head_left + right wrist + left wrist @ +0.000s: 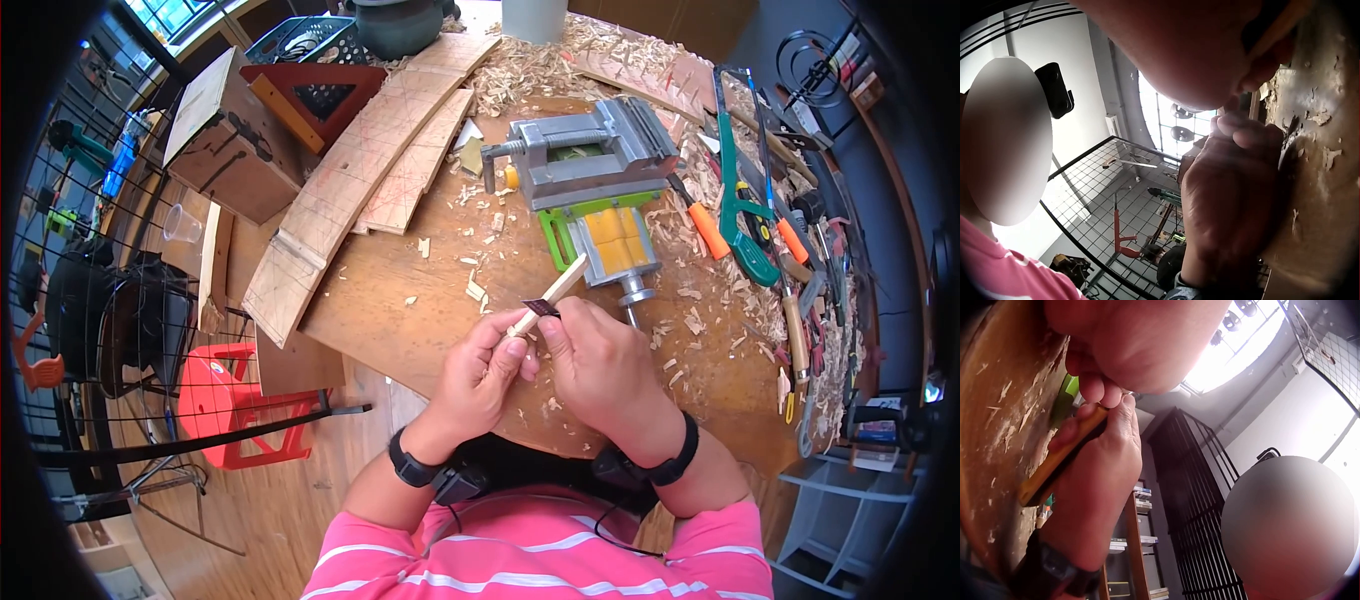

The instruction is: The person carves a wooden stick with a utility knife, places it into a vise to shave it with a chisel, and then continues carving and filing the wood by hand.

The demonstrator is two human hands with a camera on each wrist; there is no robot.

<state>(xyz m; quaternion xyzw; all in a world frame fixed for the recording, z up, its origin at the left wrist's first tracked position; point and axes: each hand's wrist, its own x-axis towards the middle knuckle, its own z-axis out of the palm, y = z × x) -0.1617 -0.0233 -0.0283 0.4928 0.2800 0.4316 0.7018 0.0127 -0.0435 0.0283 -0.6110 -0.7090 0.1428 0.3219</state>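
Note:
Low over the table's near edge, my left hand (476, 368) grips a slim, pale wooden stick (568, 282), which slants up and away to the right. My right hand (607, 358) holds a utility knife (1054, 465) with a yellow and black handle; the left wrist view shows the handle running out past the curled fingers. In the head view the dark blade (541, 307) lies across the stick just beyond my left fingertips. Both hands are close together, the right thumb by the blade. Most of the knife handle is hidden in the head view.
A grey vise (590, 160) on a green base stands ahead of my hands. Saws, including a green-handled one (745, 240), and other tools crowd the right side among shavings. Boards (350, 170) and a wooden box (235, 140) lie left. A red stool (240, 405) stands below.

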